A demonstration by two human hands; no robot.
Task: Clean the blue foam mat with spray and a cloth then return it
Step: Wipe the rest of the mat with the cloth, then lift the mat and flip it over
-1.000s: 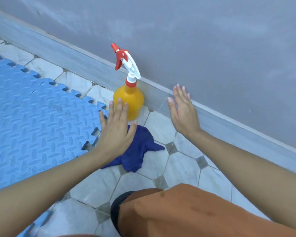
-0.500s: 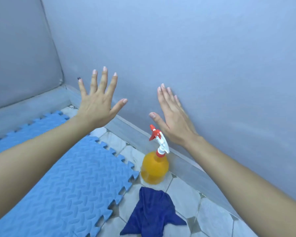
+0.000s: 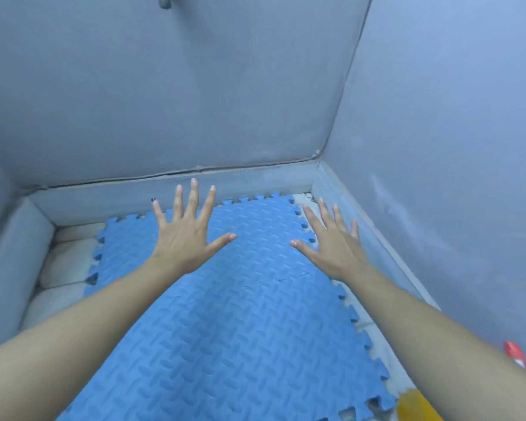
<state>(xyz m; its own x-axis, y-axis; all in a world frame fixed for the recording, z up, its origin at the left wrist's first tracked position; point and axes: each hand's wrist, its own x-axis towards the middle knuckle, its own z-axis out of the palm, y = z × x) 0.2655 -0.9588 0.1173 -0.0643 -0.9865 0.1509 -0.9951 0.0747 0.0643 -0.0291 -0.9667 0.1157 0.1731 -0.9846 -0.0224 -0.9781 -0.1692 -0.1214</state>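
Observation:
The blue foam mat [image 3: 240,323], made of interlocking textured tiles, lies flat on the floor and fills the middle of the view up to the corner of the room. My left hand [image 3: 186,238] hovers above the mat's far part with fingers spread, holding nothing. My right hand [image 3: 334,244] is held out over the mat's right edge, also spread and empty. At the lower right, the yellow spray bottle [image 3: 413,404] shows only a piece of its body beside my right forearm, and its red trigger head [image 3: 513,357] peeks out past the arm. The cloth is out of sight.
Grey walls [image 3: 195,95] meet at a corner just beyond the mat, with a grey skirting [image 3: 170,185] along their base. Strips of pale tiled floor [image 3: 64,262] show to the left of the mat and along its right edge.
The view has swung left from the bottle and dark blue cloth to the mat and room corner. Both open hands stay raised, now over the mat; the cloth has left the frame.

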